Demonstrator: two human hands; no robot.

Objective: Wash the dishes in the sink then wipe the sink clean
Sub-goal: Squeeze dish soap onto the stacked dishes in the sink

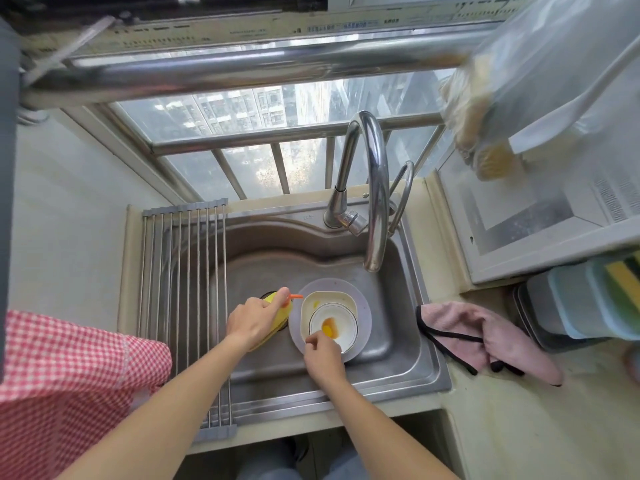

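1. Left hand (254, 320) is wrapped round a yellow bottle (277, 318), orange nozzle (295, 296) tipped toward the dishes.
2. Right hand (322, 355) is pinching the near rim of the small white bowl (334, 327), fingers curled.
3. That bowl, with orange-yellow gunk inside, sits in a cream bowl (327, 308) on a grey plate (363, 317), all in the sink (391, 306).
4. Right of the hands, a pink cloth (485, 337) lies on the counter.

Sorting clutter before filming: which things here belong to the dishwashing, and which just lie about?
In the job: yellow bottle held by left hand; bowl; square dish; plate; sink; faucet; pink cloth.
Lying about: drying rack; sponges.
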